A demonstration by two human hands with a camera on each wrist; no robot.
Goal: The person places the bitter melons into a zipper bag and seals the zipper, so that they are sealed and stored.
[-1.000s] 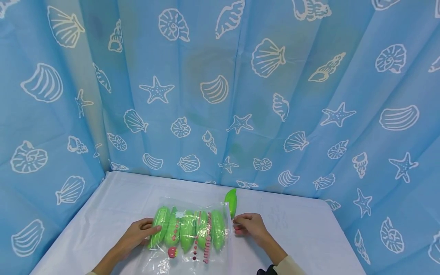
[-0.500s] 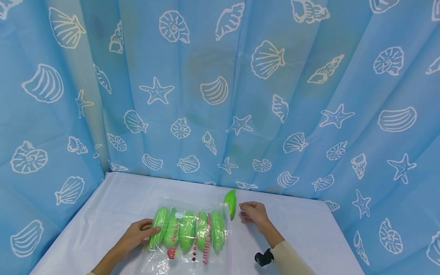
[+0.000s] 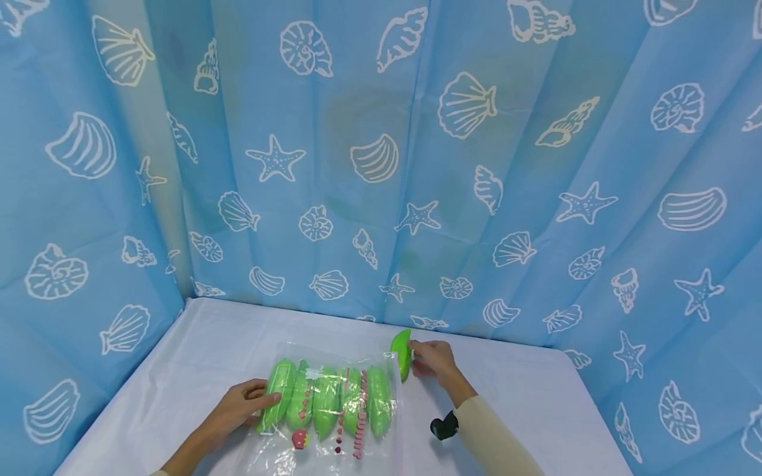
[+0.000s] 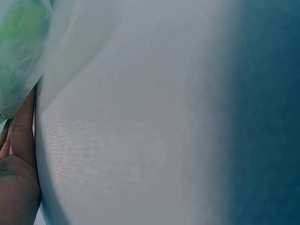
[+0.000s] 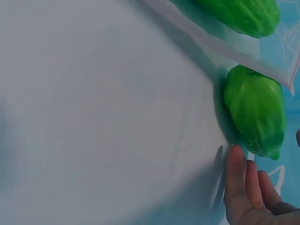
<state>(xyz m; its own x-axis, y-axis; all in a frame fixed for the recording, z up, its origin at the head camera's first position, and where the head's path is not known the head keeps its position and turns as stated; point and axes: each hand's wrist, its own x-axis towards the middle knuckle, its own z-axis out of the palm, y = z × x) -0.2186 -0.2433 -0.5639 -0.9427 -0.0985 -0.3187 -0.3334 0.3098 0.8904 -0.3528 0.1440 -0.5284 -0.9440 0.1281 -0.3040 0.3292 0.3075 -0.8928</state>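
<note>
Head view shows you a clear plastic bag (image 3: 318, 459) lying flat, with five green pieces (image 3: 326, 403) side by side in it, each long, rounded and narrowing toward its lower end. Its film is thin, shiny and creased, with printed pink and red motifs, among them a strawberry (image 3: 300, 439), running across the front. Your left hand (image 3: 238, 403) grips the bag's left side, thumb laid over the leftmost piece; your left wrist view catches the fingers against the film's underside. A loose green piece (image 3: 401, 354) lies outside the bag, just beside its upper right corner, smooth and glossy, plump in the middle and pointed at the tip. Your right hand (image 3: 436, 360) is at its right side, fingers extended and not wrapped round anything; whether the fingertips touch it, you cannot tell. From your right wrist the skin of that piece looks lightly ridged, ending in a small nub, and the bag's pale edge crosses its other end. Beneath everything is a white tablecloth (image 3: 506, 396), softly wrinkled, and behind it hangs a blue curtain (image 3: 333, 106) in folds, patterned with white shells and starfish.
</note>
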